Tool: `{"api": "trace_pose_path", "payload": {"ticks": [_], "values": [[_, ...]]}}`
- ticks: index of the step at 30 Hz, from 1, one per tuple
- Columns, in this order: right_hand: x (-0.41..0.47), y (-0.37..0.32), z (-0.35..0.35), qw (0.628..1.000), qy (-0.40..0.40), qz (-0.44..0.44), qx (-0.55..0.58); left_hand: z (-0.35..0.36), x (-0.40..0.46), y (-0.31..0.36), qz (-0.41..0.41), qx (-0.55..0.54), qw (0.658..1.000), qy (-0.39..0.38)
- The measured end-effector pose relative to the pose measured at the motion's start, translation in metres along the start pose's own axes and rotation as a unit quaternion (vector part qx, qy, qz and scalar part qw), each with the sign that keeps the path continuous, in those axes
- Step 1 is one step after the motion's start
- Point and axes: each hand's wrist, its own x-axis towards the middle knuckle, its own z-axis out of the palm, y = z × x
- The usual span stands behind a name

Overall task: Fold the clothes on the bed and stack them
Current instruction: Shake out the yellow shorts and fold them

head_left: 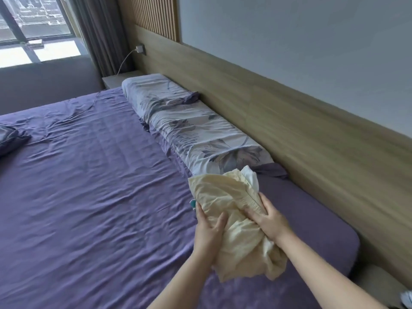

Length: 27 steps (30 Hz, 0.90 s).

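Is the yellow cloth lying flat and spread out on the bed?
No, the yellow cloth is bunched up, gripped by the left hand and right hand.

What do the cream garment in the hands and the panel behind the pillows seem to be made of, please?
Cream garment: thin woven cloth, probably cotton, matte; it crumples into fine creases. Panel: wood or wood-look laminate, matte; long grain lines run along it.

Two floral pillows point(196, 130) end to end along wooden headboard point(278, 121). Slatted panel point(153, 14) above headboard, grey wall point(301, 45) beside it. White charger point(139, 49) plugged into socket, cable point(124, 61) trailing down to bedside shelf point(118, 80). Grey curtain point(100, 30) beside window point(33, 25) (buildings outside). Purple cushion corner point(10, 137) at far left.
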Motion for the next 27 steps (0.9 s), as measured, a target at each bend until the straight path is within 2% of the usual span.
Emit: {"api": "trace_pose_path", "payload": {"ticks": [6,11,19,27], "values": [[0.043,0.041,-0.065,1.000,-0.020,-0.013,-0.017,0.089,0.003,0.001,-0.006,0.011,0.999,0.045],[0.081,0.079,-0.093,0.998,-0.048,-0.011,-0.025,0.143,0.015,-0.011,-0.019,0.027,0.997,0.067],[0.125,0.123,-0.106,0.997,-0.078,-0.024,-0.012,0.190,0.039,-0.035,-0.048,0.046,0.993,0.097],[0.141,0.167,-0.106,0.992,-0.122,-0.013,-0.036,0.220,0.033,-0.070,-0.120,0.062,0.986,0.095]]}}
